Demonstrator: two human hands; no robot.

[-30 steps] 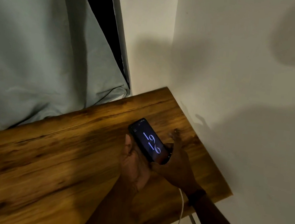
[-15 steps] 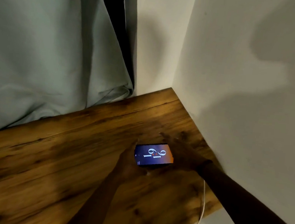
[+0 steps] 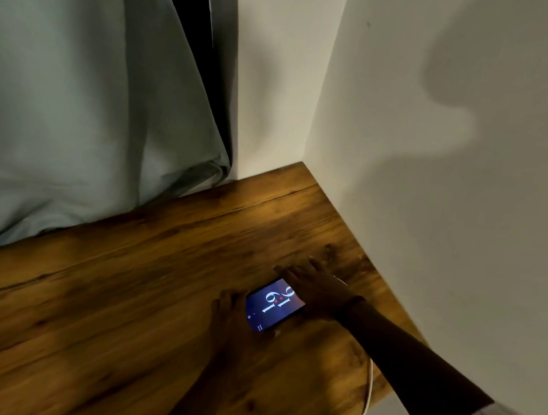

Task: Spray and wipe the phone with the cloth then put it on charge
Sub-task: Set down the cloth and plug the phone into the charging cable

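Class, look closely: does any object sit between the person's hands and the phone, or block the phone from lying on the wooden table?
Nothing visible does. The left hand and right hand are already at the lit phone, which lies low on the wooden table. A white cable runs beneath the right forearm.

Single head-worn view, wide-angle, looking forward and down from above onto the right end of a brown wood-grain tabletop [image 3: 117,291] in a room corner. It faces the white plaster walls [image 3: 444,159]; a pale grey-green curtain [image 3: 74,79] fills the upper left. Both forearms enter from the bottom edge, close to the lens. No second view, so nothing is shared.
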